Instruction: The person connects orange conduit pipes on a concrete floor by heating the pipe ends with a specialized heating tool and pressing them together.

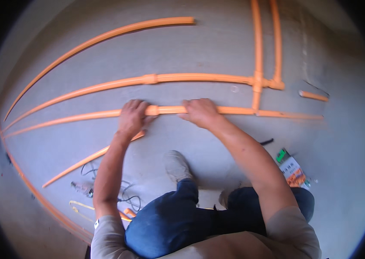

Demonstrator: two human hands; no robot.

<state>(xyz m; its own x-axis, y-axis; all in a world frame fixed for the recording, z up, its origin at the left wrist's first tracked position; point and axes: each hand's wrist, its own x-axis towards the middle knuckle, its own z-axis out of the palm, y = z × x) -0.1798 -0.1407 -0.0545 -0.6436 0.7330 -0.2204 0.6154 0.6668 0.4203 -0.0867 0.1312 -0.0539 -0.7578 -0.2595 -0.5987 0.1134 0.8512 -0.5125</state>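
Observation:
A long orange pipe [234,110] runs left to right across the grey floor just ahead of my feet. My left hand [133,117] is closed around it, right beside an orange coupling [152,110]. On the other side of that coupling, my right hand [200,113] also grips the pipe, fingers over its top. A short bare stretch of pipe shows between the coupling and my right hand. The fingertips of both hands are partly hidden behind the pipe.
Farther off lies a joined orange pipe line [208,77] with a cross-shaped fitting [258,81]. Loose pipes lie beyond it [117,31] and at near left [79,165]. A corded tool [83,188] rests by my left arm, a printed packet [292,170] at right.

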